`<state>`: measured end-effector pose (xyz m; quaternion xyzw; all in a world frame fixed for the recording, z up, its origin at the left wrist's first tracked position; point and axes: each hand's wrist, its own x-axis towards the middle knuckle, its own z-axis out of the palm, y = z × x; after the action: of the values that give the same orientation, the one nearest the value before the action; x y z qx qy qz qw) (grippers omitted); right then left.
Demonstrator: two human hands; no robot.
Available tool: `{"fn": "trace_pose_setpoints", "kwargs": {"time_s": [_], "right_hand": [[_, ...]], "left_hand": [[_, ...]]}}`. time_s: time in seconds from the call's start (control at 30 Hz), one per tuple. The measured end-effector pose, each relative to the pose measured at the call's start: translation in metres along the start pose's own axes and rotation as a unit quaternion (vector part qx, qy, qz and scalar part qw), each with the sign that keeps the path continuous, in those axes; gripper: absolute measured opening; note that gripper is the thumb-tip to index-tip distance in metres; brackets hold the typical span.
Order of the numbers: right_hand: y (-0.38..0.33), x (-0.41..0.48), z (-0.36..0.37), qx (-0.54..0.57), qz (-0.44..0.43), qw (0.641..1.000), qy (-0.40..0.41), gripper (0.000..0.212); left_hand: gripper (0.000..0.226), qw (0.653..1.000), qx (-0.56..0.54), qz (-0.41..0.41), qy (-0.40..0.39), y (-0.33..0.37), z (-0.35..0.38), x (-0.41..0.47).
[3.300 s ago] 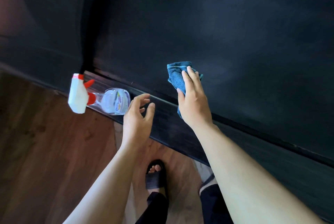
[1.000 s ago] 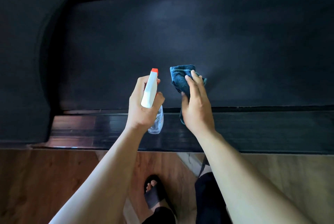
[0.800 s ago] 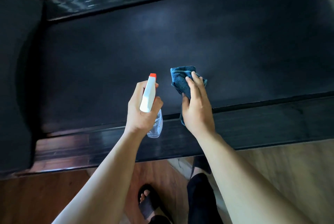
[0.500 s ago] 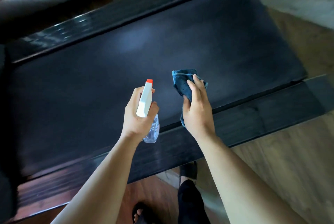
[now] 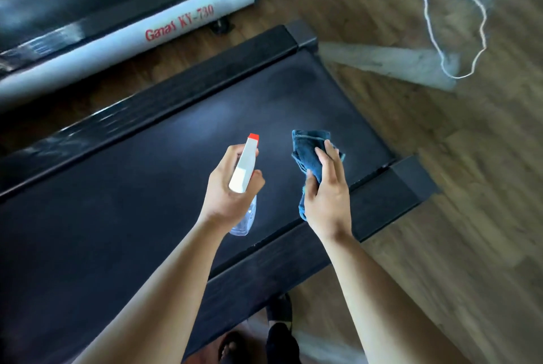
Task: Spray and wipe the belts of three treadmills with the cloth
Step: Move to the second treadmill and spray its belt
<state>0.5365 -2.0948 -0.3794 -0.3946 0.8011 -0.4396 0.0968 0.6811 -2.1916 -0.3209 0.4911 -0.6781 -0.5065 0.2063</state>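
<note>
Sprayer [image 5: 244,169], earlier lying on the side rail [image 5: 293,269], is gripped in the left hand [image 5: 226,190] above the belt [image 5: 132,202]; right hand [image 5: 326,196] pinches the cloth [image 5: 308,149]; spraying seems imminent.

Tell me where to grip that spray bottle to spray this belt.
Grip the spray bottle by its narrow neck under the white trigger head, from behind, as the left hand does; its red nozzle points away over the belt.
</note>
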Motion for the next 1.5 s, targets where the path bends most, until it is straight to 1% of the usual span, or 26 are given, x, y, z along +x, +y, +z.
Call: {"fn": "trace_pose_setpoints", "kwargs": {"time_s": [0.23,0.4,0.6,0.8,1.0,1.13,1.3,1.5], "right_hand": [[-0.041,0.021,-0.066,-0.008,0.036,0.997,0.067,0.043],[-0.064,0.021,-0.115,-0.033,0.040,0.993,0.109,0.044],[-0.095,-0.002,-0.177,-0.062,0.055,0.983,0.164,0.043],[-0.111,-0.032,-0.240,-0.078,0.090,0.970,0.212,0.044],[-0.099,-0.053,-0.311,-0.075,0.114,0.959,0.248,0.045],[-0.077,-0.062,-0.366,-0.087,0.116,0.956,0.256,0.044],[-0.040,-0.065,-0.435,-0.091,0.115,0.959,0.243,0.044],[-0.002,-0.060,-0.496,-0.097,0.100,0.967,0.214,0.044]], "left_hand": [[0.026,0.996,0.006,0.049,-0.073,0.071,0.009,-0.001],[0.026,0.991,0.004,0.088,-0.105,0.116,0.012,-0.013],[0.026,0.983,0.006,0.116,-0.143,0.168,0.012,-0.045],[0.024,0.968,0.023,0.160,-0.191,0.218,0.034,-0.085],[0.027,0.951,0.030,0.203,-0.233,0.259,0.084,-0.124],[0.025,0.947,0.033,0.208,-0.243,0.286,0.130,-0.149],[0.024,0.956,0.020,0.196,-0.217,0.315,0.191,-0.181],[0.024,0.975,-0.012,0.138,-0.171,0.345,0.251,-0.209]]}}
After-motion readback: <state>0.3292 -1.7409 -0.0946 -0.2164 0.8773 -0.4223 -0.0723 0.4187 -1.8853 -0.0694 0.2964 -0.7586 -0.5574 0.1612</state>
